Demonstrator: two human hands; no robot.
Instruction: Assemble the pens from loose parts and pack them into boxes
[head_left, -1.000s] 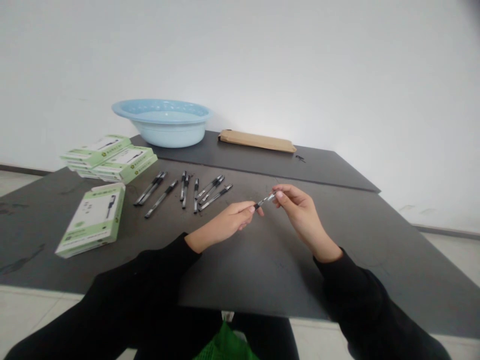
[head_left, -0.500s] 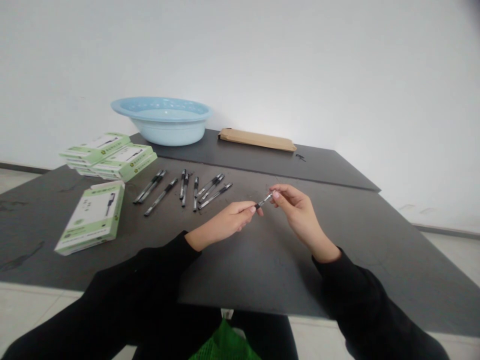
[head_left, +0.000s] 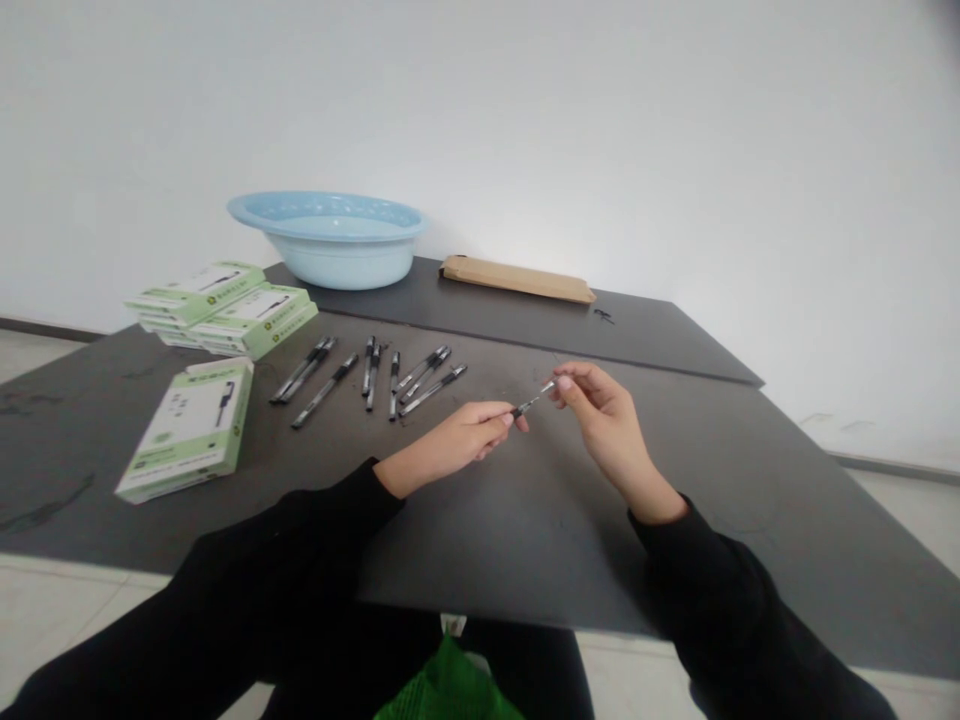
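Observation:
My left hand (head_left: 469, 437) is closed round a pen (head_left: 523, 408), whose black grip and thin tip stick out to the right past the fingertips. Just right of it, my right hand (head_left: 600, 415) pinches a small clear piece, seemingly the pen cap (head_left: 550, 386), between thumb and fingers. Cap and pen look apart or touching only at the tip. Several black-and-clear pens (head_left: 325, 391) lie on the dark table to the left of my hands.
An open green-and-white box (head_left: 191, 425) lies at the left, with a stack of similar boxes (head_left: 225, 312) behind it. Further back are a blue basin (head_left: 341, 262) and a flat brown carton (head_left: 517, 280) on the dark table (head_left: 480, 545). Something green hangs below the front edge.
My right hand has moved slightly right, away from my left hand, and the pen's thin tip now shows between them. The whole view has shifted a little.

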